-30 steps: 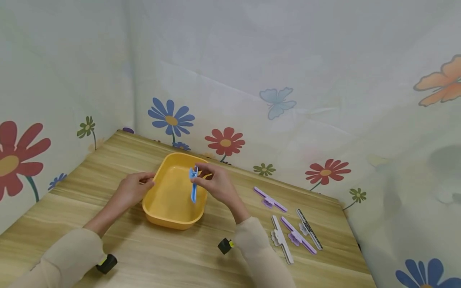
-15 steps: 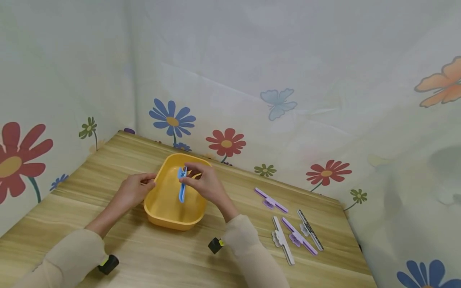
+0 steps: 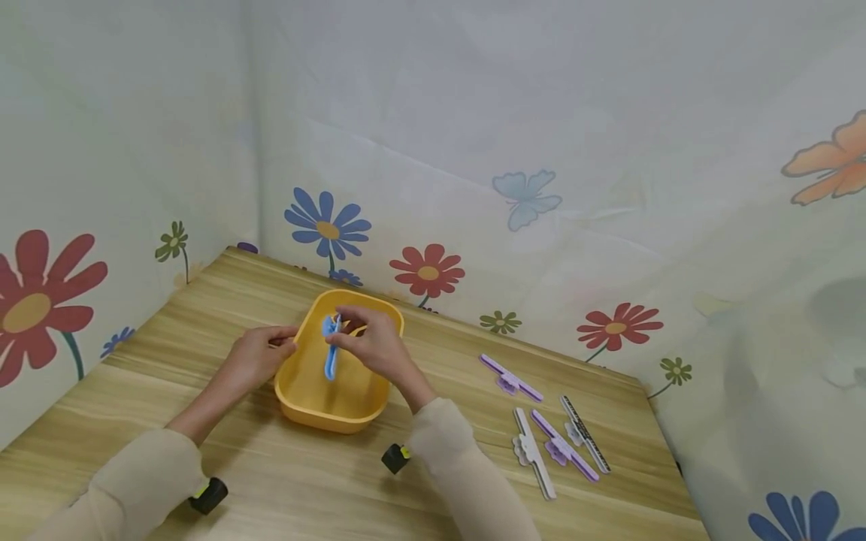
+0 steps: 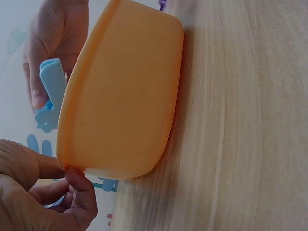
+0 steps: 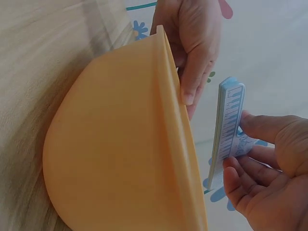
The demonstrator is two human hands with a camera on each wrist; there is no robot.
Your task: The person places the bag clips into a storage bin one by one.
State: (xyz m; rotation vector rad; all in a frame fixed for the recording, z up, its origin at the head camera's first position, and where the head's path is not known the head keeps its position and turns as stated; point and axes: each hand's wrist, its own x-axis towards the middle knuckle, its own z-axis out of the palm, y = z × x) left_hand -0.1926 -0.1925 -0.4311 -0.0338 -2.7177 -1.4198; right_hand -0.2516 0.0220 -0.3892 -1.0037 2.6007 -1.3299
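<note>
My right hand [image 3: 375,342] pinches a blue clip [image 3: 331,353] between thumb and fingers, over the yellow basin [image 3: 331,421]. In the right wrist view the clip [image 5: 226,127] shows a long bar printed with a keyboard-like pattern, held just beyond the rim. With thumb and fingers my left hand [image 3: 260,356] grips the left rim of the basin. The left wrist view shows that pinch at the basin's [image 4: 122,96] rim, and the light-blue clip [image 4: 54,82] apart from it. No object is visible inside the basin in the head view.
On the wooden table [image 3: 311,496], to the right, lie a purple clip [image 3: 510,378], a white clip [image 3: 534,453], another purple clip [image 3: 564,445] and a black-and-white clip [image 3: 585,434]. Flower-printed cloth walls [image 3: 433,150] stand behind the table and at its sides.
My right hand has moved left with the blue clip, from the basin's right part toward its middle left. The left hand keeps its grip on the rim.
</note>
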